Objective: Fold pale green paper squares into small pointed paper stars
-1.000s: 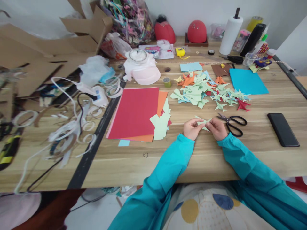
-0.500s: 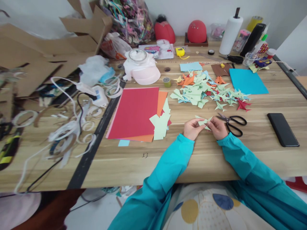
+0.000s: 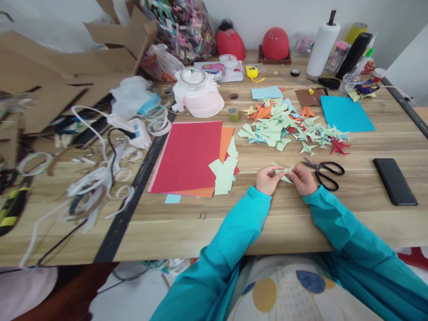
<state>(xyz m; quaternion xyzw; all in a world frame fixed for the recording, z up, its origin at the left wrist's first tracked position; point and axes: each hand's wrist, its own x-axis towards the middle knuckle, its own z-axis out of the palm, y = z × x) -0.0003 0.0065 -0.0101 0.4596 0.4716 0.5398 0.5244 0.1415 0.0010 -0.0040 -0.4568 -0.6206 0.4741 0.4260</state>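
Note:
Between my two hands is a small light green folded paper point(image 3: 286, 178), pointed at its ends. My left hand point(image 3: 268, 178) pinches its left side with thumb and fingers. On the other side my right hand point(image 3: 302, 178) pinches the paper near its middle, the fingertips close to those of the left. Black-handled scissors point(image 3: 321, 169) lie just right of my right hand. Beyond the hands spreads a pile of folded paper shapes point(image 3: 274, 127), mostly light green with some orange, blue and red ones. Light green paper pieces point(image 3: 224, 174) lie to the left.
Red paper sheets point(image 3: 189, 156) lie left of the hands, a blue sheet point(image 3: 347, 113) at the back right. A black phone point(image 3: 395, 181) rests on the right. Cables and white strips point(image 3: 96, 183) clutter the left, beside a cardboard box point(image 3: 100, 62). A tape measure point(image 3: 252, 72) sits behind.
My right fingertips have shifted slightly left, closer to my left fingers, on the green paper. The things on the table stay where they were.

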